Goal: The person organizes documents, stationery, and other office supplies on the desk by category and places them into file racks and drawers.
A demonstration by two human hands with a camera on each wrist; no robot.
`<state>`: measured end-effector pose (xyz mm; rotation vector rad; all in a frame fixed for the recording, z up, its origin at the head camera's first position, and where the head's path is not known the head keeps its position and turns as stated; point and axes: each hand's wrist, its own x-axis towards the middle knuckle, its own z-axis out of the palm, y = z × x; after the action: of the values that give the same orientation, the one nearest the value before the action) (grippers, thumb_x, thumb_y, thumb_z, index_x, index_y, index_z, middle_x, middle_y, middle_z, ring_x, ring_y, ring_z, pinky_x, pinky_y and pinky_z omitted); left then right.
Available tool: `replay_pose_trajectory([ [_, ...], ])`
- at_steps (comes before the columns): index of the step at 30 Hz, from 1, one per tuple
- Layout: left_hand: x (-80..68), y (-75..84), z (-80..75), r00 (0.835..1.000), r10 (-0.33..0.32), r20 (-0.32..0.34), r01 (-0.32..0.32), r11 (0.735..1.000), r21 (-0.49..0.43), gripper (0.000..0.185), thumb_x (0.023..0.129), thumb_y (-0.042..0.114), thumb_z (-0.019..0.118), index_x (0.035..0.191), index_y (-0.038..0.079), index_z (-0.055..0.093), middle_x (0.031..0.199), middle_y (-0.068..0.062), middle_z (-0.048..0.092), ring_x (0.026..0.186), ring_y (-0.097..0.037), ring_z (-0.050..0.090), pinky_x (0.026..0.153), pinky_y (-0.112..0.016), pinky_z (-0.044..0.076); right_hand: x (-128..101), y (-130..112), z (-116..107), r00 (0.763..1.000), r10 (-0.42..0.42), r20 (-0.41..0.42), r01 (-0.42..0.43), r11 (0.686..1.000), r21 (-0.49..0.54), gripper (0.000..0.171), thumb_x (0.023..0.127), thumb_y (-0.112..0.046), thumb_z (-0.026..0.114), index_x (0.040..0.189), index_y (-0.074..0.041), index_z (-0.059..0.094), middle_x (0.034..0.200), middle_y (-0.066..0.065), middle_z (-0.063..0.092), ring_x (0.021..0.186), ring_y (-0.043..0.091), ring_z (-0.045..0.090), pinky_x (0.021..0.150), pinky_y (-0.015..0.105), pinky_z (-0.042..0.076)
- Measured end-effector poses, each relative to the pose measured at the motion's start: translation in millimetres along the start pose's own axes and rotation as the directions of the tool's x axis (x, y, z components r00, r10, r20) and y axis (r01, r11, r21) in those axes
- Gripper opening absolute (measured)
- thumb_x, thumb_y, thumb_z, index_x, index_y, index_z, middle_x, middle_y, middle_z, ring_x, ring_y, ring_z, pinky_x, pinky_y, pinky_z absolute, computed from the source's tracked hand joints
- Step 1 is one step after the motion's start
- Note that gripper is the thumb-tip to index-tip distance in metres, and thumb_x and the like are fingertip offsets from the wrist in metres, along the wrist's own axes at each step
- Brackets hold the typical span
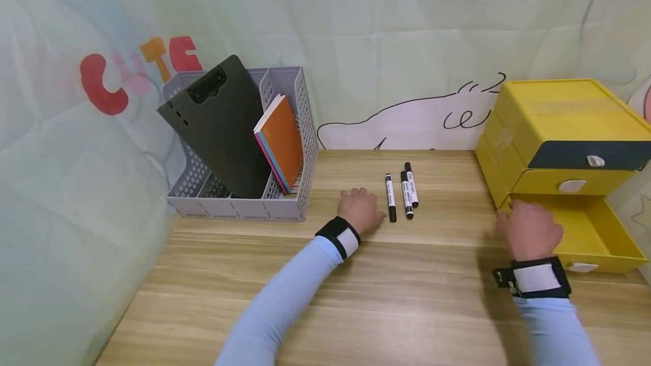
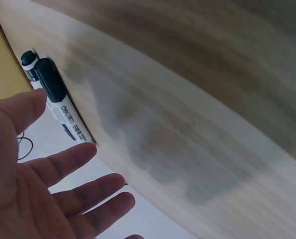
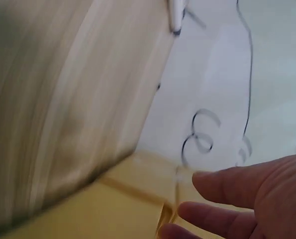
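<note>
1. Right hand (image 1: 529, 230) sits closest to us, fingers relaxed and loosely spread, holding nothing, at the left front corner of the pulled-out bottom drawer (image 1: 605, 239).
2. That drawer belongs to the yellow drawer unit (image 1: 564, 129), our landmark, standing on the wooden table (image 1: 407, 298).
3. Left hand (image 1: 360, 209) lies flat on the table well left of the unit, fingers straight and spread, gripping nothing.
4. Three black-and-white markers (image 1: 402, 192) lie side by side between that hand and the unit; the nearest marker (image 2: 58, 99) is just beside the fingers.
5. Far left of the unit stands a grey file organiser (image 1: 285, 208) with a black clipboard (image 1: 224, 123) and notebooks (image 1: 282, 143).
</note>
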<state>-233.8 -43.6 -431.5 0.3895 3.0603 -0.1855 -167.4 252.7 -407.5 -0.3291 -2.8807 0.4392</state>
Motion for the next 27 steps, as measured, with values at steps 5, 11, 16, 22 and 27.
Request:
replay_pose_trajectory([
  [5, 2.8, 7.5, 3.5, 1.000, -0.009, 0.006, 0.009, 1.000, 0.020, 0.057, 0.093, 0.065, 0.051, 0.111, 0.016, 0.074, 0.108, -0.007, 0.066, 0.103, -0.025, 0.060, 0.092, -0.047, 0.044, -5.9, -25.6, 15.9, 0.995, -0.093, 0.022, 0.092, 0.995, 0.038, 0.036, 0.092, -0.022, 0.063, 0.110, 0.009, 0.066, 0.097, 0.034, 0.064, 0.078, 0.049, 0.061, 0.055, 0.054, 0.047],
  [11, 6.7, 18.1, 7.8, 0.999, -0.036, -0.023, 0.037, 0.998, 0.045, 0.065, 0.092, 0.072, 0.045, 0.101, 0.015, 0.075, 0.103, -0.007, 0.067, 0.097, -0.023, 0.062, 0.086, -0.045, 0.046, -14.3, -43.0, 35.6, 0.986, -0.118, 0.115, 0.111, 0.991, 0.071, 0.037, 0.092, -0.025, 0.063, 0.111, 0.007, 0.068, 0.106, 0.031, 0.066, 0.086, 0.047, 0.064, 0.059, 0.054, 0.050],
  [16, 8.4, 23.4, 12.0, 0.996, -0.050, -0.068, 0.055, 0.996, 0.067, 0.065, 0.092, 0.073, 0.043, 0.092, 0.016, 0.075, 0.094, -0.006, 0.067, 0.089, -0.022, 0.062, 0.081, -0.044, 0.048, -18.5, -49.9, 41.7, 0.982, -0.105, 0.160, 0.097, 0.994, 0.055, 0.040, 0.094, -0.027, 0.063, 0.112, 0.007, 0.067, 0.107, 0.032, 0.065, 0.087, 0.046, 0.064, 0.063, 0.054, 0.050],
  [22, 12.9, 23.0, 15.0, 0.994, -0.055, -0.097, 0.061, 0.997, 0.057, 0.053, 0.094, 0.064, 0.051, 0.081, 0.016, 0.071, 0.084, -0.004, 0.065, 0.081, -0.020, 0.060, 0.076, -0.040, 0.045, -19.0, -54.0, 43.8, 0.973, -0.083, 0.217, 0.070, 0.995, 0.065, 0.042, 0.095, -0.029, 0.060, 0.115, 0.007, 0.066, 0.111, 0.032, 0.064, 0.089, 0.044, 0.064, 0.064, 0.052, 0.050],
  [27, 14.1, 17.9, 15.3, 0.993, -0.064, -0.100, 0.070, 0.996, 0.052, 0.035, 0.095, 0.045, 0.059, 0.078, 0.017, 0.071, 0.077, -0.001, 0.063, 0.076, -0.017, 0.059, 0.073, -0.039, 0.043, -21.4, -54.1, 46.9, 0.974, -0.090, 0.210, 0.075, 0.994, 0.077, 0.040, 0.094, -0.028, 0.058, 0.114, 0.006, 0.067, 0.111, 0.030, 0.065, 0.090, 0.044, 0.064, 0.064, 0.052, 0.050],
])
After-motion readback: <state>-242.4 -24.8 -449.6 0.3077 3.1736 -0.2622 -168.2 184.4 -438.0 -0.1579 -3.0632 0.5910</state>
